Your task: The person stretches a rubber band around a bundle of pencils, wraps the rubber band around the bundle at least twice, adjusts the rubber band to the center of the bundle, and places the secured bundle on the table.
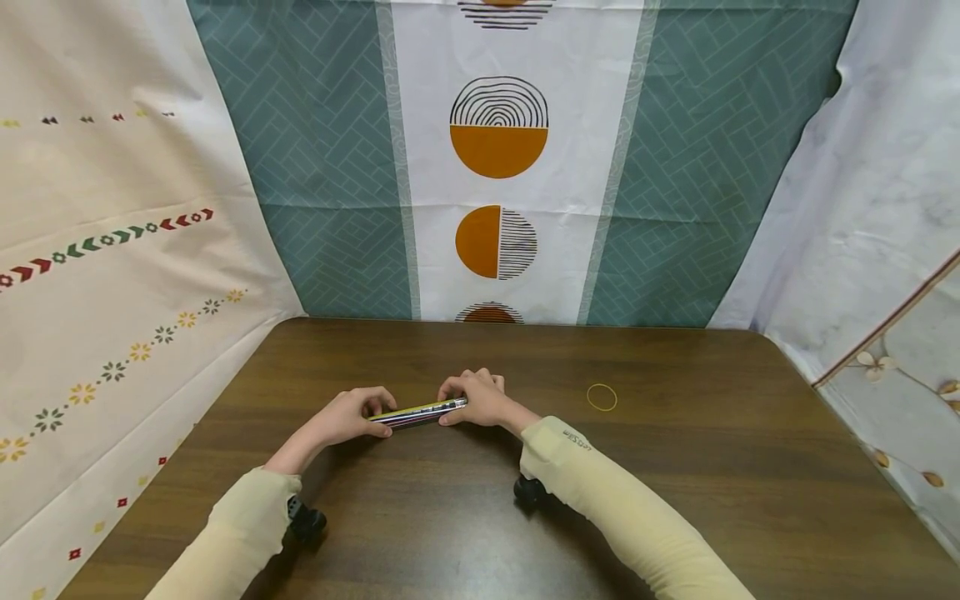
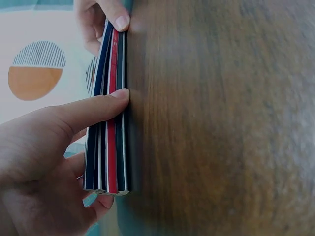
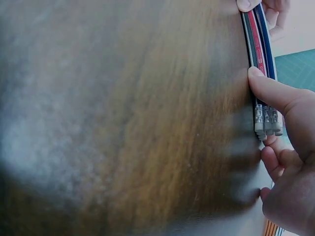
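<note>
1. Location: the pencils (image 1: 420, 413) lie side to side in one bundle between the two hands, over the table (image 1: 675, 500). Whether they touch its surface cannot be determined.
2. Step in hand, as judged: keeping the pencils together as one bundle. Good practice would be equal, light pressure from both hands; a hard squeeze at one end could fan the other.
3. Ends: the plain ends at the left look nearly flush; the erasers (image 3: 267, 130) at the right appear slightly uneven. Tapping them level would be advisable, grip eased just enough to let them slide.
4. Left hand (image 1: 345, 419): pinching the pencils near the plain ends, thumb across the near side, fingers beyond. Thumb and fingers are parted only by the bundle's thickness.
5. Right hand (image 1: 480, 400): pinching likewise near the erasers, thumb on the near side.
6. Also noted: a yellow band (image 1: 617, 399) lies on the table, right of the right hand and apart from it, touched by neither hand.
</note>
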Tool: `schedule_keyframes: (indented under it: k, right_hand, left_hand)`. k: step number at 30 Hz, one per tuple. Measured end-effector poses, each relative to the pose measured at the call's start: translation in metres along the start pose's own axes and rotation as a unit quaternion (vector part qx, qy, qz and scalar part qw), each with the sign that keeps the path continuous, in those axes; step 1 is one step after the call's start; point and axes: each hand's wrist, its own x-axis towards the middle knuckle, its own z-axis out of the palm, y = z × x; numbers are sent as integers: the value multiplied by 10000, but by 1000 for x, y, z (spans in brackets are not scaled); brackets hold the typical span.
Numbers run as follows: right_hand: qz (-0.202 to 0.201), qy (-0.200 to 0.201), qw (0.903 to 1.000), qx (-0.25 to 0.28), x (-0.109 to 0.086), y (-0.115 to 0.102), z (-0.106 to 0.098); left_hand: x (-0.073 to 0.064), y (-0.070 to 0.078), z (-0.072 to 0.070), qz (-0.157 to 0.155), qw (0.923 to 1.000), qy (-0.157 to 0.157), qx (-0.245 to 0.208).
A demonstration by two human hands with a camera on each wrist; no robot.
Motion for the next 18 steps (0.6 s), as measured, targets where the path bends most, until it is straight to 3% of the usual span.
schedule_keyframes:
  k: [10, 18]
  right_hand:
    - [181, -202, 9995, -157, 3, -2, 1]
    - [272, -306, 9985, -376, 4, -3, 3]
  left_hand:
    - [2, 3, -1, 82, 9996, -230, 125]
    - [3, 6, 2, -100, 9993, -332, 170]
